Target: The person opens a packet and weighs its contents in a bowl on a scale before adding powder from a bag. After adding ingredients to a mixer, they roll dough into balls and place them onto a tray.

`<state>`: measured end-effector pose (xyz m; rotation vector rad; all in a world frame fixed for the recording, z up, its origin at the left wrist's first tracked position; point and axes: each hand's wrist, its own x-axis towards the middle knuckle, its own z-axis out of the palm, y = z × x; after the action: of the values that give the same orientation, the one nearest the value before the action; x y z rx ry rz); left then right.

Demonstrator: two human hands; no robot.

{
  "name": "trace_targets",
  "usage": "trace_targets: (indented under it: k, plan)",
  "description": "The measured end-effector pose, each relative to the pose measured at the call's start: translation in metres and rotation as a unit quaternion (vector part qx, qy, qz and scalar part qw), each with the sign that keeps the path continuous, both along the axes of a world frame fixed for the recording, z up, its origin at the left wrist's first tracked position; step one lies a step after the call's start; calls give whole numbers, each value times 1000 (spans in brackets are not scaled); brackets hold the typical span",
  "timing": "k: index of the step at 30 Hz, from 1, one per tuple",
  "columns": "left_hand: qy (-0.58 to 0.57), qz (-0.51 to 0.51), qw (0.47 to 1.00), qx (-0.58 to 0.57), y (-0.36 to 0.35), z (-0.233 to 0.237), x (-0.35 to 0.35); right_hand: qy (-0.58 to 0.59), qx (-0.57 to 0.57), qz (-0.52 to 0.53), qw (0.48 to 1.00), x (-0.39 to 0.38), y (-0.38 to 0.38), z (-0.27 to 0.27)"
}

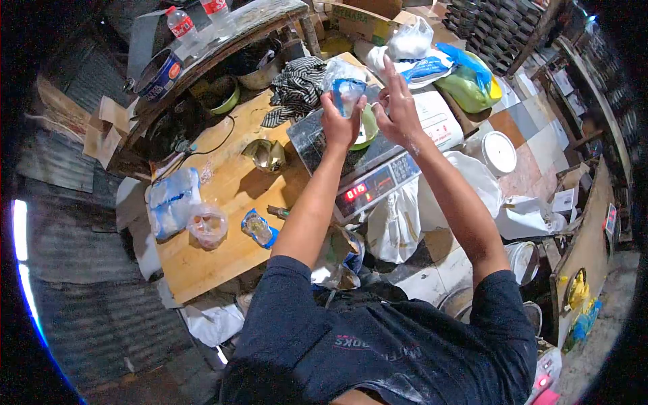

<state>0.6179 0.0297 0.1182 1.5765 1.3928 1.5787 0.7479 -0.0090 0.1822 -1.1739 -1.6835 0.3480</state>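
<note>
My left hand (342, 120) is wrapped round a small blue and clear plastic packet (349, 93), held up above the digital scale (379, 181). The scale's red digits are lit. To the right of the packet is my right hand (398, 108), with one finger stretched upward and the others curled; whether its thumb and fingertips pinch anything is too small to tell. Partly hidden between my hands, a green bowl (367, 128) rests on the scale. On the wooden table (223, 263) lie an open blue packet (258, 228), a gold foil bag (264, 155) and a clear plastic bag (206, 225).
A pack in blue and clear plastic (173, 202) lies at the table's left. Behind are a striped cloth (297, 88) and a green plastic bag (467, 88). A white-lidded bucket (498, 154) stands right. Bottles (181, 25) and a blue tub (158, 75) stand on a shelf.
</note>
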Motion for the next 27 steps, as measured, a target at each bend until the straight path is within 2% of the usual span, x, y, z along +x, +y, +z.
trace_targets:
  k: [2, 4, 5, 8, 9, 12, 13, 16, 17, 18, 20, 22, 24, 26, 27]
  plan:
    - [2, -14, 1000, 20, 2, -3, -2, -6, -6, 1, 1000, -1, 6, -4]
    - [41, -42, 998, 28, 5, -8, -3, -127, 45, 55, 989, 4, 20, -20]
    - [65, -34, 997, 21, 3, -3, -1, -112, 41, 23, 993, 1, 18, -15]
    - [116, -55, 991, -26, 2, -2, -4, -118, 20, 13, 993, 2, 23, -9]
    - [151, -42, 988, -12, 7, -8, -6, -103, 67, -15, 992, -1, 22, -7]
    - [175, -36, 984, -10, 11, -18, -8, -78, 50, -9, 996, -3, 17, 3]
    - [173, -20, 984, 31, 17, -29, -8, -68, 39, -7, 997, -3, 19, 3]
    - [134, -76, 988, -18, 22, -32, -13, -61, 49, -53, 996, -7, 12, 15]
    - [166, -44, 985, 13, 7, -16, -13, -87, 32, -52, 994, -4, 15, 11]
    - [167, -46, 985, 11, 6, -19, -12, -86, 29, -54, 994, 0, 17, 8]
    - [190, -30, 973, 126, 6, -19, -10, -200, -56, -25, 978, 6, 19, 5]
    - [194, -47, 971, 129, 2, -16, -15, -180, -82, -32, 980, 9, 15, 3]
    - [260, -26, 955, 137, -9, -8, -25, -155, -121, -39, 980, 17, 13, 1]
    - [252, -29, 958, 132, -16, -8, -38, -129, -80, -55, 987, 25, 10, -9]
    - [249, 5, 964, 95, -13, -16, -44, -55, -144, -43, 987, 27, 6, -7]
